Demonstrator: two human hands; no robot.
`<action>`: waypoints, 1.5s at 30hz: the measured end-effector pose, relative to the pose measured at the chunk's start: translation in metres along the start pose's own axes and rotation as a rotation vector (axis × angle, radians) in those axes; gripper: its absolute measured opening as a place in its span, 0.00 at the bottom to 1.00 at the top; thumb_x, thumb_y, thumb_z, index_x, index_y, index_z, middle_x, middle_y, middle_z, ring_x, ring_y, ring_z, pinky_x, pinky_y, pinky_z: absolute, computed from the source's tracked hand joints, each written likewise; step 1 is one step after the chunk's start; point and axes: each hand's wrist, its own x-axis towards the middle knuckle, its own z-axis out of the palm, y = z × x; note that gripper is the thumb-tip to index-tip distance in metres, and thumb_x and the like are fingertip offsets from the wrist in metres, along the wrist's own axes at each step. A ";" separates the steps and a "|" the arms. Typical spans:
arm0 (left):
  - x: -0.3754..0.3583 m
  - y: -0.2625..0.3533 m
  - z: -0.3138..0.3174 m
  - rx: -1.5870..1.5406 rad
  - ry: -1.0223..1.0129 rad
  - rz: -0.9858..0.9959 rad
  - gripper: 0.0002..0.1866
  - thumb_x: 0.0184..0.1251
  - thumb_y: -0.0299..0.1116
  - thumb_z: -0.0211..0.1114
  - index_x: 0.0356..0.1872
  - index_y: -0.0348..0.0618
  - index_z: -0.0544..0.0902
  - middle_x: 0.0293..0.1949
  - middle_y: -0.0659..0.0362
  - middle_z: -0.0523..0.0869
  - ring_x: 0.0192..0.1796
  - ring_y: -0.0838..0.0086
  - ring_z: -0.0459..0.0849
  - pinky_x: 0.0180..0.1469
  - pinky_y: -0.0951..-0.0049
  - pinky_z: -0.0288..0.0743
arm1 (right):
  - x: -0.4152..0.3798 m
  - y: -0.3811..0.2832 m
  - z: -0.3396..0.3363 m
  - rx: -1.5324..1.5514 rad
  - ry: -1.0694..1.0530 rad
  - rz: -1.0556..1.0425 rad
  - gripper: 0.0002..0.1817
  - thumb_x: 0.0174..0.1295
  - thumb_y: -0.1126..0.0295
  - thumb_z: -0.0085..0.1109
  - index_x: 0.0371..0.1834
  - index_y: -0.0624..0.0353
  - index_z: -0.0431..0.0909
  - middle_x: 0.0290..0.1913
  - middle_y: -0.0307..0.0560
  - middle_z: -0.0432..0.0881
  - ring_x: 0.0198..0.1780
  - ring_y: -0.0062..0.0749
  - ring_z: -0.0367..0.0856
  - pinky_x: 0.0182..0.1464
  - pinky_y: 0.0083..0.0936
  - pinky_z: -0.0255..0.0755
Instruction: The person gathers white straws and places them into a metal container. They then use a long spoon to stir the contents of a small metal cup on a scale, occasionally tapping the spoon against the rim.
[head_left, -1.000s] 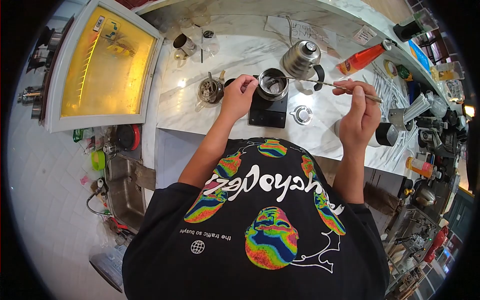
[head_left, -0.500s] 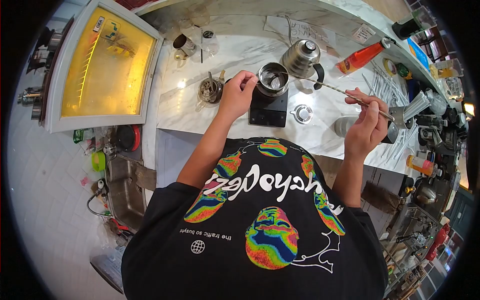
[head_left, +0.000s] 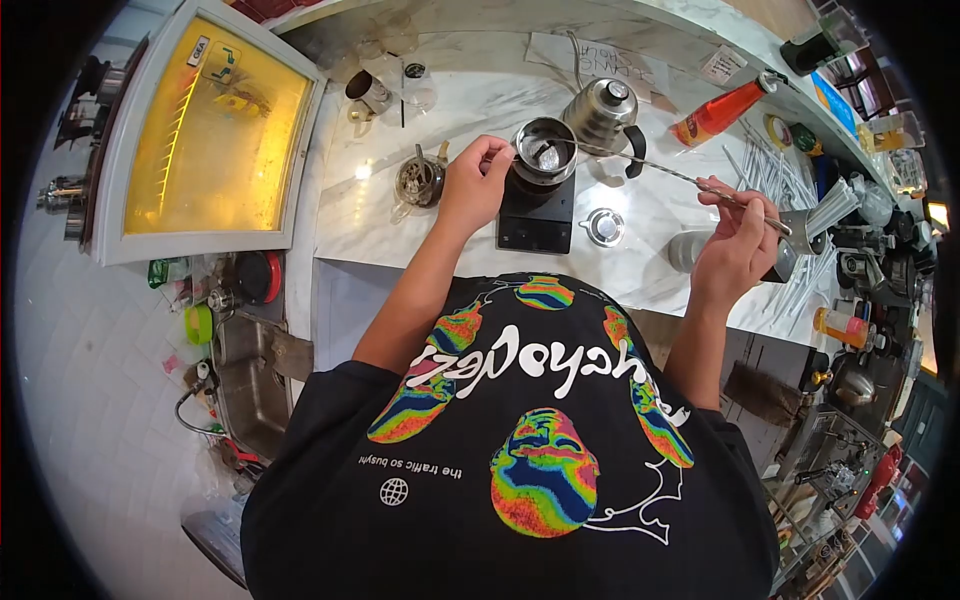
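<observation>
A round metal cup with a dark interior is set over the black scale. My left hand is closed at the cup's left side, thumb and fingers pinched by its rim. In my right hand is a long bar spoon with a twisted stem, gripped near its far right end. The stem slants left across the cup, and its other end is over or inside the opening. Whatever lies in the cup is too dark to make out.
A gooseneck kettle stands behind the cup, and a small round metal lid lies to the right. Further left is a glass jug. A red bottle and loose straws occupy the right side.
The spoon has shifted slightly, and the bright patch inside the cup looks different. My right hand has moved a little, while my left hand stays by the cup.
</observation>
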 end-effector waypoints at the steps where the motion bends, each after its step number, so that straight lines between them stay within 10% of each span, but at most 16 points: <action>1: 0.000 -0.001 0.000 0.006 -0.008 -0.003 0.09 0.83 0.34 0.64 0.48 0.39 0.84 0.36 0.67 0.85 0.38 0.85 0.80 0.44 0.78 0.75 | 0.000 0.003 0.000 -0.014 0.010 0.005 0.14 0.85 0.71 0.37 0.48 0.68 0.73 0.44 0.68 0.88 0.43 0.48 0.90 0.56 0.41 0.84; 45: -0.024 -0.026 -0.065 -0.121 0.250 -0.095 0.10 0.82 0.34 0.65 0.49 0.36 0.85 0.41 0.62 0.89 0.43 0.80 0.87 0.48 0.76 0.81 | -0.009 0.033 0.001 0.212 0.149 0.336 0.12 0.83 0.67 0.42 0.47 0.63 0.74 0.37 0.61 0.90 0.44 0.53 0.93 0.60 0.47 0.83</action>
